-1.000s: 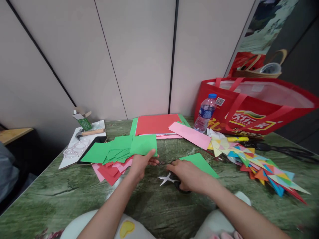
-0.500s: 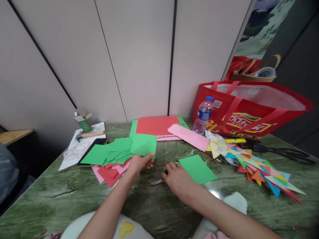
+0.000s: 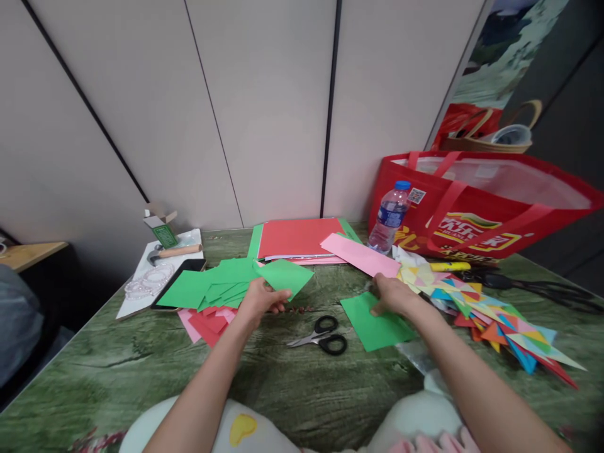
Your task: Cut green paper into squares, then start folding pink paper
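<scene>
A green paper sheet [image 3: 289,277] is pinched in my left hand [image 3: 267,297], bent slightly and raised near the pile of green squares [image 3: 226,280]. Red and pink sheets [image 3: 207,324] stick out under that pile. My right hand [image 3: 391,296] is on another green sheet [image 3: 372,330] lying at the right, its thumb on top and its fingers at the far edge, partly hidden. Between the two hands, scissors [image 3: 325,336] with black handles lie on the table, blades pointing left and slightly apart.
A pink strip [image 3: 361,255] rests by the red and green sheets [image 3: 302,238] at the back. Behind my right hand stand a water bottle [image 3: 391,217] and a red bag [image 3: 472,220]. Folded colored paper [image 3: 495,314] lies right; a hammer [image 3: 174,253] and phone [image 3: 177,286] lie left.
My right hand has left the scissors and moved right onto the green sheet, which has turned slightly. The sheet in my left hand has shifted right and tilted.
</scene>
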Demonstrator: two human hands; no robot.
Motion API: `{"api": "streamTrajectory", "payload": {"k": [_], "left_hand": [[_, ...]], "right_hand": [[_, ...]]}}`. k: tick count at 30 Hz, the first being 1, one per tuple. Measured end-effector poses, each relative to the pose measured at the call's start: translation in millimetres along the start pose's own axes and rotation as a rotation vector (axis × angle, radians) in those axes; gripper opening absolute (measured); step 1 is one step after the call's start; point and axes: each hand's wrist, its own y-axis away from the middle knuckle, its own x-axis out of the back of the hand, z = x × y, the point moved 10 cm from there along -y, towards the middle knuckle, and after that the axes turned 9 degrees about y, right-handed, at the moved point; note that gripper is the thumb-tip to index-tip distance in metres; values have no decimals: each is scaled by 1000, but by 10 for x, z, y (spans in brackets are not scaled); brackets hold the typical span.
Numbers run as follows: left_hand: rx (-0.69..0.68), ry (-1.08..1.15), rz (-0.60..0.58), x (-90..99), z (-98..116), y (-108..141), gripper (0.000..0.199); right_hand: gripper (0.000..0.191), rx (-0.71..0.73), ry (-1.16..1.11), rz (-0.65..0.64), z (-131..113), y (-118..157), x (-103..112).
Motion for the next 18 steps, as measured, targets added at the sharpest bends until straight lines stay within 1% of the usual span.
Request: {"api": "streamTrajectory", "payload": {"k": [2,4,6,7,9,10,11,12,14,18], "left_hand": [[-15,2,17,31,13,-15,31],[-17,-9,17,50,14,-28,30],[-16,-34,28,91,11,-44,28],[-17,-50,40,124,12,-53,27],[-24,-80,71,203,22,-71,27],[-30,-93,85,243,31,-79,27],[-38,-103,95,278,44,-86,28],[-47,-112,103,307,59,-90,28],[-67,-130,111,347,98,-95,28],[-95,-247,138,434,213,-87,27]], "right_hand": [[50,-13,-57,18,19,-24,-10],[36,-6,-134,48,8,-33,39],[24,39,-219,87,-44,-27,150],[24,76,-295,113,-89,-17,230],[33,177,-518,156,-229,15,403],[35,247,-893,174,-303,37,507],[35,320,-1219,109,-430,49,542],[34,365,-1426,19,-590,56,539],[30,387,-1465,-33,-911,51,516],[26,388,-1410,-116,-1654,-47,332]]}}
